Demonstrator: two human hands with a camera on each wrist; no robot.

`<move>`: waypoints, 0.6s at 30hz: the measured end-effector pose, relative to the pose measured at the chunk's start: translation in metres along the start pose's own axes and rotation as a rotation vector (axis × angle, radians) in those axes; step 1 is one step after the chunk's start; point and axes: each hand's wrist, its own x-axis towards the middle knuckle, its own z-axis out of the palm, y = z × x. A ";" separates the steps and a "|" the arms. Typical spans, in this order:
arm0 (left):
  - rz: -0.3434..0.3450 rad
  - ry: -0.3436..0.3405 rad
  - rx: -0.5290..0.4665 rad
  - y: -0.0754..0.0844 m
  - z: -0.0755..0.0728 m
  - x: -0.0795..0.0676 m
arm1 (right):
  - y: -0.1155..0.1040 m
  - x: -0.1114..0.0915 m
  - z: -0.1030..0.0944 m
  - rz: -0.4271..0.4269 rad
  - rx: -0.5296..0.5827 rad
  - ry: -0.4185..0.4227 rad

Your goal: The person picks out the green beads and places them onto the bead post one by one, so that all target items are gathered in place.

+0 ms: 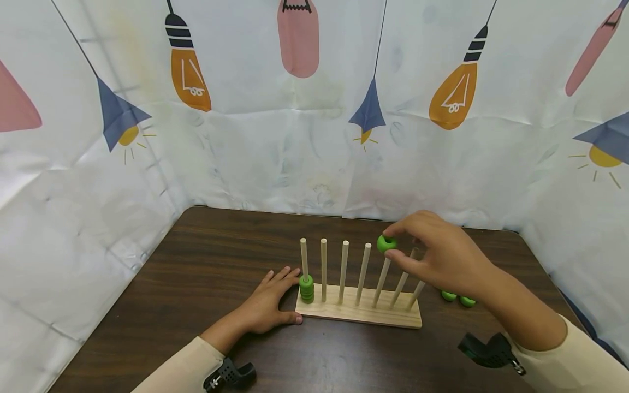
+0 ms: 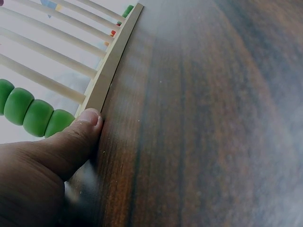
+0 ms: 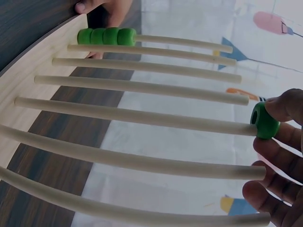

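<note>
We see the right hand (image 1: 439,256) pinching a green bead (image 1: 385,246) between thumb and fingers at the top of the fifth peg (image 1: 380,283) from the left; whether the tip sits inside the hole, we cannot quite tell. The left hand (image 1: 265,304) lies with fingers spread and straight, thumb against the front edge of the wooden base (image 1: 361,316), near the leftmost peg (image 1: 304,259) and its four stacked beads (image 1: 307,290). For good seating, we judge, the hole should be centred and aligned with the peg — base held steady — before release. Loose green beads (image 1: 467,301) lie beyond the base's right end. The surface is a dark wood-grained table (image 1: 221,245); pale cloth (image 1: 295,147) printed with lamps (image 1: 367,106) and bulbs (image 1: 189,76) surrounds it
</note>
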 end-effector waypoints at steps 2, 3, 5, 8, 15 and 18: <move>0.002 0.001 -0.001 0.000 0.000 0.000 | 0.000 0.001 0.001 -0.005 0.001 0.006; 0.004 0.002 -0.001 0.000 0.000 0.000 | 0.000 0.002 0.002 -0.005 0.004 0.008; 0.005 0.003 -0.001 -0.001 0.000 0.000 | -0.001 0.003 0.003 -0.003 0.009 0.005; 0.005 0.003 0.003 -0.001 0.001 0.000 | -0.002 0.005 0.004 0.008 0.011 -0.010; 0.005 0.001 -0.003 0.000 0.000 0.000 | -0.006 0.009 0.007 0.041 0.007 -0.040; 0.007 0.002 -0.005 0.000 0.000 0.000 | -0.007 0.011 0.008 0.042 0.016 -0.042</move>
